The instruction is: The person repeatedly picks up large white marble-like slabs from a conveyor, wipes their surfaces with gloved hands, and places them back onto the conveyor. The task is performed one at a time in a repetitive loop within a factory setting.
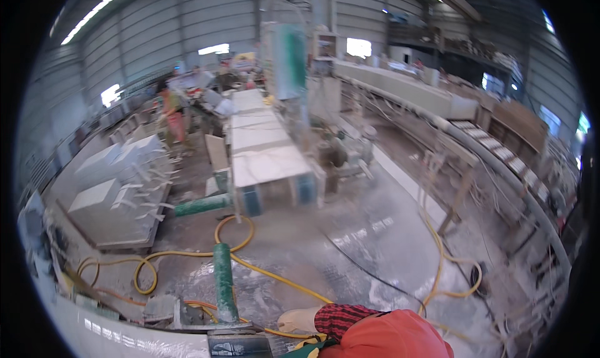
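My right hand (299, 320), in a pale glove below a red-and-black patterned cuff and orange-red sleeve, reaches leftward at the bottom middle. Its fingers are blurred, so I cannot tell whether they grip anything. A yellow hose (281, 333) passes just below the hand. To its left stands a green tube (223, 277), upright on a grey metal fitting (165, 311). A glossy white surface (119, 333) and a dark block (240, 345) lie in front of it. My left hand is not visible; a bit of green and yellow cloth shows at the lower edge.
Pale slabs (265, 142) form a long bench ahead, with another green tube (203, 205) beside it. White blocks (97, 205) rest on a pallet at left. Yellow hose (178, 253) and black cable (375, 275) cross the wet floor. Another person (175, 117) stands far left. A long machine (400, 86) runs along the right.
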Action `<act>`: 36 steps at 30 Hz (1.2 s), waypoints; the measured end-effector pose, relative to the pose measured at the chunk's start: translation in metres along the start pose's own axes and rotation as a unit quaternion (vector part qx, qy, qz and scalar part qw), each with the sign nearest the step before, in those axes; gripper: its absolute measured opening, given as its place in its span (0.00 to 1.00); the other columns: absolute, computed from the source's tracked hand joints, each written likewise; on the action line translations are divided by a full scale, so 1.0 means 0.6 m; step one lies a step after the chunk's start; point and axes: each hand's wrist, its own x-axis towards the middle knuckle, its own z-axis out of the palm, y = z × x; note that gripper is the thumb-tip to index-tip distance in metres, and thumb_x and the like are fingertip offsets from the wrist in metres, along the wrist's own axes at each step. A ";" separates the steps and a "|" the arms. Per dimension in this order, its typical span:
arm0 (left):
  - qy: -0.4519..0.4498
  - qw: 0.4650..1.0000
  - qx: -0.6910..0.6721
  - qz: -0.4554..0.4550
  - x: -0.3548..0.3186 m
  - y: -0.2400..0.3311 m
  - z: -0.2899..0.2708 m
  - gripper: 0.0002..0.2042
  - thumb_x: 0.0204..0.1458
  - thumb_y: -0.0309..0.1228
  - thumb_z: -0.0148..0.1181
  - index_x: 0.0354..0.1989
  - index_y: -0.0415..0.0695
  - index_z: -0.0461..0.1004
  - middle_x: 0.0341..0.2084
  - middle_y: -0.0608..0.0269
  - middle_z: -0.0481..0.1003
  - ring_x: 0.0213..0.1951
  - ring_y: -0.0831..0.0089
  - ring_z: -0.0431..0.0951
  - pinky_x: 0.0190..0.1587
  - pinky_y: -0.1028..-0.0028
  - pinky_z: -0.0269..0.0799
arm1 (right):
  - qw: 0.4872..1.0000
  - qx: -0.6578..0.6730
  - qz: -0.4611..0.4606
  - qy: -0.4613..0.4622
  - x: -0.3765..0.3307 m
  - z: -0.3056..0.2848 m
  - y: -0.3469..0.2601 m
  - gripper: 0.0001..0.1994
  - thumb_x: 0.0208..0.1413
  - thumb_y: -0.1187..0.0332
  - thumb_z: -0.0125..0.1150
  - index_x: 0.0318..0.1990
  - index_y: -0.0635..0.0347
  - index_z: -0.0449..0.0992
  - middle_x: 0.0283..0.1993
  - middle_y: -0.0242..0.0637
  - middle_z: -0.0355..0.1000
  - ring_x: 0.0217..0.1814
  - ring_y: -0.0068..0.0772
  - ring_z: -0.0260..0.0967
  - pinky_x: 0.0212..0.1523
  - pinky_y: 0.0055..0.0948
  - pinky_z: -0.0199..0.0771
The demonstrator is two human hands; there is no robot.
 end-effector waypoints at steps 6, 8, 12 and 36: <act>0.005 0.995 -0.042 0.088 0.100 0.098 0.044 0.23 0.66 0.43 0.57 0.61 0.39 0.77 0.57 0.39 0.76 0.60 0.42 0.75 0.65 0.45 0.67 | 0.998 0.026 0.060 -0.019 -0.087 -0.003 0.020 0.22 0.69 0.53 0.54 0.60 0.57 0.77 0.57 0.51 0.77 0.63 0.54 0.73 0.63 0.46 0.72; 0.007 0.992 -0.056 0.109 0.127 0.132 0.061 0.23 0.66 0.43 0.56 0.61 0.39 0.77 0.58 0.39 0.76 0.60 0.42 0.75 0.65 0.44 0.67 | 0.989 -0.032 0.142 -0.032 -0.102 0.024 0.085 0.21 0.66 0.53 0.57 0.56 0.58 0.81 0.55 0.52 0.79 0.61 0.57 0.75 0.60 0.47 0.74; 0.008 0.992 -0.056 0.111 0.145 0.160 0.074 0.22 0.66 0.42 0.56 0.61 0.39 0.76 0.58 0.39 0.76 0.61 0.42 0.74 0.65 0.44 0.67 | 0.960 -0.094 0.261 -0.047 -0.161 0.008 0.097 0.17 0.63 0.58 0.58 0.49 0.57 0.86 0.51 0.50 0.82 0.55 0.55 0.80 0.55 0.49 0.79; -0.036 0.997 -0.017 0.061 0.078 0.132 0.067 0.23 0.68 0.39 0.50 0.68 0.40 0.71 0.65 0.39 0.71 0.66 0.41 0.71 0.68 0.43 0.63 | 0.953 -0.107 -0.269 0.090 0.068 0.030 -0.179 0.27 0.64 0.61 0.52 0.68 0.64 0.67 0.70 0.55 0.66 0.74 0.56 0.62 0.73 0.47 0.62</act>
